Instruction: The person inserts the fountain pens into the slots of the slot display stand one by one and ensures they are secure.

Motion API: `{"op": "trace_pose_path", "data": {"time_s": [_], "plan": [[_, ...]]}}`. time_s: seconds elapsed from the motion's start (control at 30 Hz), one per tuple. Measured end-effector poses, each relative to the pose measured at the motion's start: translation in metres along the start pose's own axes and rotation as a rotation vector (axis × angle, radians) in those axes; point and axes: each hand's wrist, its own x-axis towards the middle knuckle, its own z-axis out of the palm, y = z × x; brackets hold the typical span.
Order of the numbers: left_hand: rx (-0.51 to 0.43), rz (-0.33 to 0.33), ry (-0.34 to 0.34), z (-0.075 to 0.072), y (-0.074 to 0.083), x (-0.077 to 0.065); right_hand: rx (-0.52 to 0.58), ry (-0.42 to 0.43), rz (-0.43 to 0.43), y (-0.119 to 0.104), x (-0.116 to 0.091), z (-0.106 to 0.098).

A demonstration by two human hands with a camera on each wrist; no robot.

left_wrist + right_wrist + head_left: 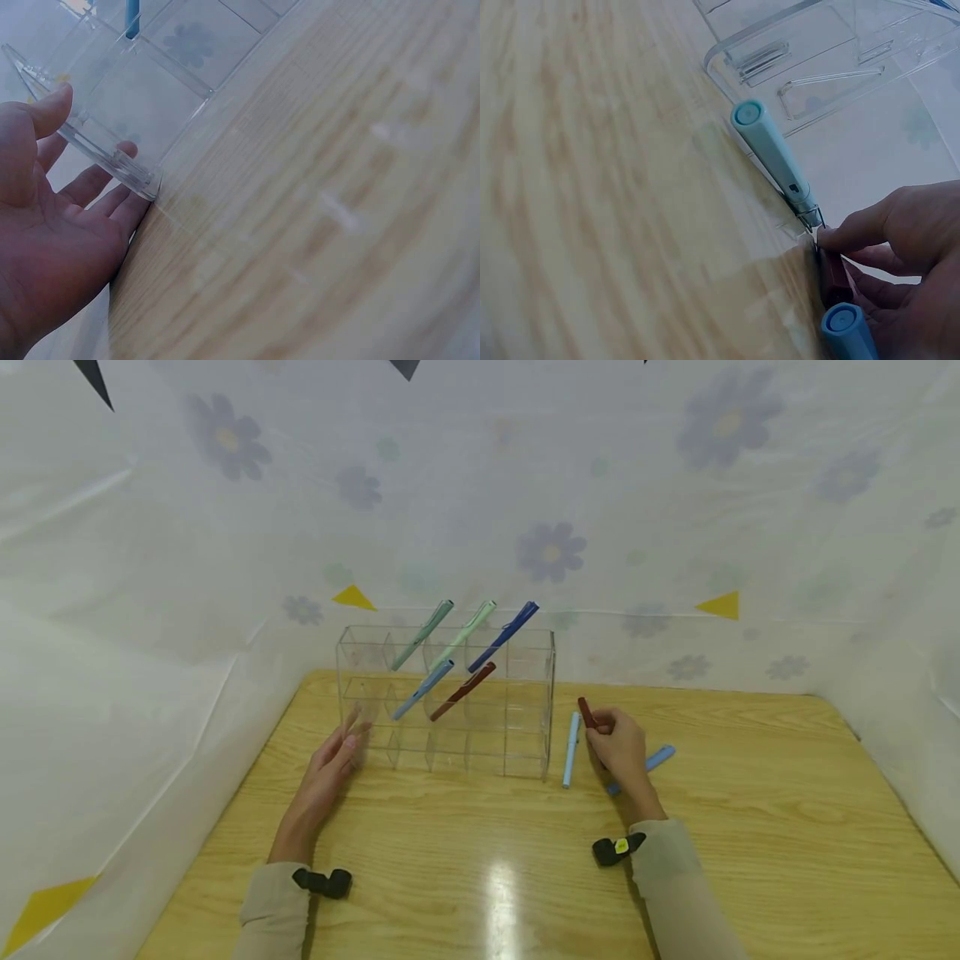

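Honestly, the crowding about my right hand (619,747) worries me most. Its thumb and fingertips are clamped on a dark red pen (587,713), one end poking out beyond the pinch. Just past my thumb tip lies a pale blue pen (772,150), its clip so near that a slight sideways stray could hook it and set it rolling. On the opposite side of the pinch, a mid-blue pen (661,757) lies partly hidden beneath my hand; one end of the red pen is close beside it, and if I lifted unevenly, that end could knock it away. A pinch on so slim a barrel might also let the red pen pivot.

My left hand (330,767) has its fingers loosely spread, thumb apart from them, with the side edge of the clear rack (550,710) between; how hard they press I cannot tell. Too light a touch and the rack could slide at a bump from my right; too firm a push and it could skid or tip. Beyond my left fingertips, five pens (463,692) lean out of its upper two rows, top ends tilted toward my right-hand side, so a careless reach across could catch them.
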Motion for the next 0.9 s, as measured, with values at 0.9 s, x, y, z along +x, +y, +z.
{"op": "trace_pose_path", "data": {"time_s": [0.9], "plan": [[-0.025,0.004,0.006,0.000,-0.001,0.000,0.390,0.075,-0.020,-0.060,-0.012,-0.044]]}}
